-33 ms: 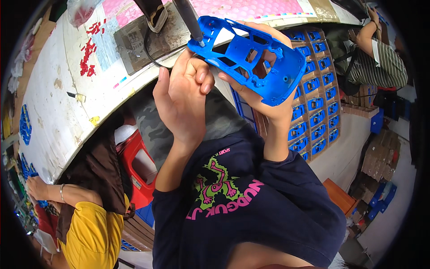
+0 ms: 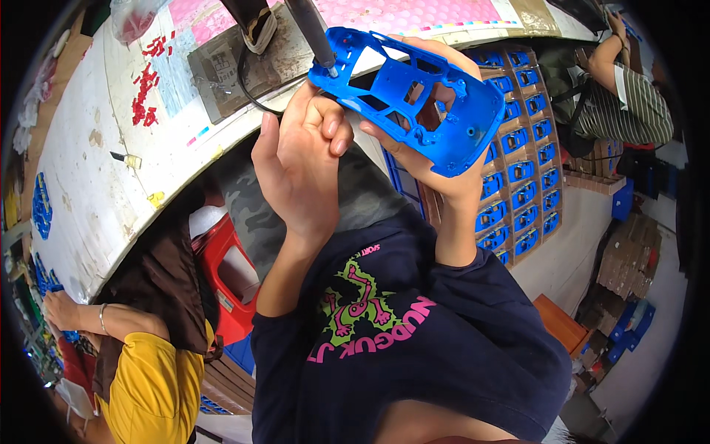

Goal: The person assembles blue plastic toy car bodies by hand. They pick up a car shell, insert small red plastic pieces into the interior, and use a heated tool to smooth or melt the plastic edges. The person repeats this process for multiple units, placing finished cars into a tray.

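Note:
A blue plastic toy car body (image 2: 407, 96) is held up, hollow side showing, past the bench edge. My right hand (image 2: 436, 174) grips it from below, thumb on the near side and fingers behind the far side. My left hand (image 2: 302, 166) is palm up under its left end. The left index finger reaches beneath that end, the other fingers are curled, and the thumb stands apart. A dark grey rod-shaped tool (image 2: 310, 33) comes down from above, its thin metal tip at the inside of the body's left end.
On the white bench (image 2: 89, 192) lie small red pieces (image 2: 144, 96), a metal base plate (image 2: 229, 74) and a cutter blade (image 2: 126, 159). Trays of blue car bodies (image 2: 521, 170) stand at right. A red stool (image 2: 225, 274) and a co-worker in yellow (image 2: 151, 377) are at left; another person (image 2: 621, 103) is far right.

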